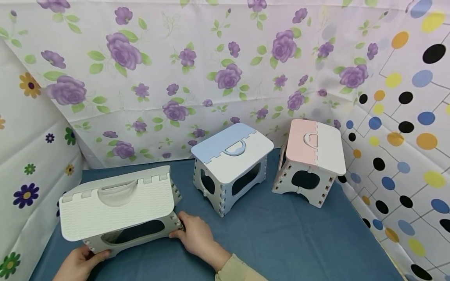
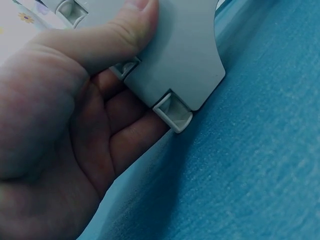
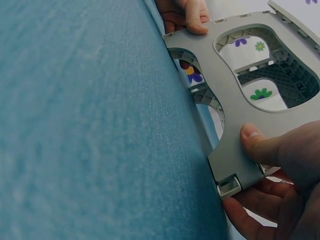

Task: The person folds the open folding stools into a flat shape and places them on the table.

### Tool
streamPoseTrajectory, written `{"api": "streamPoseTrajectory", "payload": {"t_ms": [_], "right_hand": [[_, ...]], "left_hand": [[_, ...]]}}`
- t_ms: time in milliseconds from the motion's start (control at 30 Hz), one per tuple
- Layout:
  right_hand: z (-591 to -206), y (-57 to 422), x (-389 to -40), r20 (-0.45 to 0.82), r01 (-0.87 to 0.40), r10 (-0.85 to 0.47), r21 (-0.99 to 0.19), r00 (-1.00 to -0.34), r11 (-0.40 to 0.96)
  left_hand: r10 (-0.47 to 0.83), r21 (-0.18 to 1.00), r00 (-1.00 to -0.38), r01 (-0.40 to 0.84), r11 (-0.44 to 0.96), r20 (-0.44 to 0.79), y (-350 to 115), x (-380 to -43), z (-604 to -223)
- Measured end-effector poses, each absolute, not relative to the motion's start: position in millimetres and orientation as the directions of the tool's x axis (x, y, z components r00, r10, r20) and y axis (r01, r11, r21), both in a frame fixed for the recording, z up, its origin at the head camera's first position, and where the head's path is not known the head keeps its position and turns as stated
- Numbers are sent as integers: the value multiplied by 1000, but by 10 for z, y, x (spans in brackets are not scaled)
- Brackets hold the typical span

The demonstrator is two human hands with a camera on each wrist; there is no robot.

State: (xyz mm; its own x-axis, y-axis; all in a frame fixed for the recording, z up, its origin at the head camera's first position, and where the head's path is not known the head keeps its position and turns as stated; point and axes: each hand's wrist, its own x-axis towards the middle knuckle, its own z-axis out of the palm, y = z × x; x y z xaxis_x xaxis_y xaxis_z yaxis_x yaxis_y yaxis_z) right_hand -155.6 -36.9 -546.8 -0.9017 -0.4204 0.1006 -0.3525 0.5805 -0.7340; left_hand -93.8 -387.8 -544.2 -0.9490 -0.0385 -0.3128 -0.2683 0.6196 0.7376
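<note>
A pale grey-green folding step stool [image 1: 116, 207] stands unfolded at the left of the table, its ribbed top facing up. My left hand [image 1: 79, 263] grips the lower front left corner of its leg panel. In the left wrist view the thumb lies on the panel's [image 2: 180, 50] outer face, with fingers curled behind its edge. At the opposite front corner my right hand [image 1: 197, 236] grips the other leg. The right wrist view shows that thumb on the front panel [image 3: 232, 165] and the fingers around the side, close to the cloth.
A blue-and-white folding stool [image 1: 242, 156] stands in the middle, near the back. To its right is a pink-and-white one [image 1: 328, 148], also unfolded. Blue cloth [image 1: 281, 242] covers the table. Flower-patterned sheets [image 1: 197, 58] and a dotted sheet [image 1: 404, 156] wall it in.
</note>
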Motion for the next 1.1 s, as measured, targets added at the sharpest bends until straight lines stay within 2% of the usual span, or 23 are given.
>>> {"api": "streamPoseTrajectory", "payload": {"t_ms": [667, 933, 1100], "right_hand": [[-5456, -366, -1552, 101, -353, -425, -742, -900, 571], [-5478, -375, -1560, 99, -358, -427, -728, -899, 585], [-5485, -367, -1575, 88, -342, -423, -744, -902, 575]], "left_hand": [[-39, 734, -948, -271, 623, -317, -3884, -906, -5448], [42, 752, -956, -201, 628, -291, -3907, -954, -5452], [20, 752, -959, -209, 625, -283, -3883, -954, -5434]]}}
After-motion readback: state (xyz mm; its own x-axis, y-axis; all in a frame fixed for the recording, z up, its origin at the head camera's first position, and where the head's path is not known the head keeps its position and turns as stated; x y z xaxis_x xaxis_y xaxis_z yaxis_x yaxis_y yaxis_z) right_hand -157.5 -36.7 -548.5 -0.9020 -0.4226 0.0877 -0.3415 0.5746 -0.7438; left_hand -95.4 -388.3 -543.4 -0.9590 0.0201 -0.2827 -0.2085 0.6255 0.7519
